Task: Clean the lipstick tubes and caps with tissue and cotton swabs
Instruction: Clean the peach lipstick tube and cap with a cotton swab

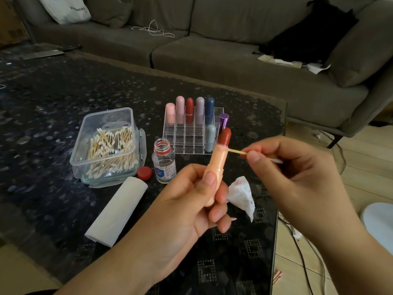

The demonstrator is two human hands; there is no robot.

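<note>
My left hand point(191, 201) is up in front of me, palm turned inward, thumb laid flat along the front of the peach lipstick tube point(213, 177) and the fingers curled round its back, so it is firmly wrapped. The tube stands nearly upright, its long axis tilting slightly away to the right, with the red-brown bullet point(225, 138) pointing up and away from me. My right hand point(287, 173) comes in from the right, thumb and forefinger pinched on the middle of a cotton swab point(237, 151); the stick lies almost level, one end touching the tube's collar just below the bullet, the white tip poking out behind my fingers. Just under my left fingers lies a stained, crumpled tissue point(242, 196) on the dark table point(53, 124). Beyond the tube stands the clear organiser point(180, 135) with capped lipsticks.
</note>
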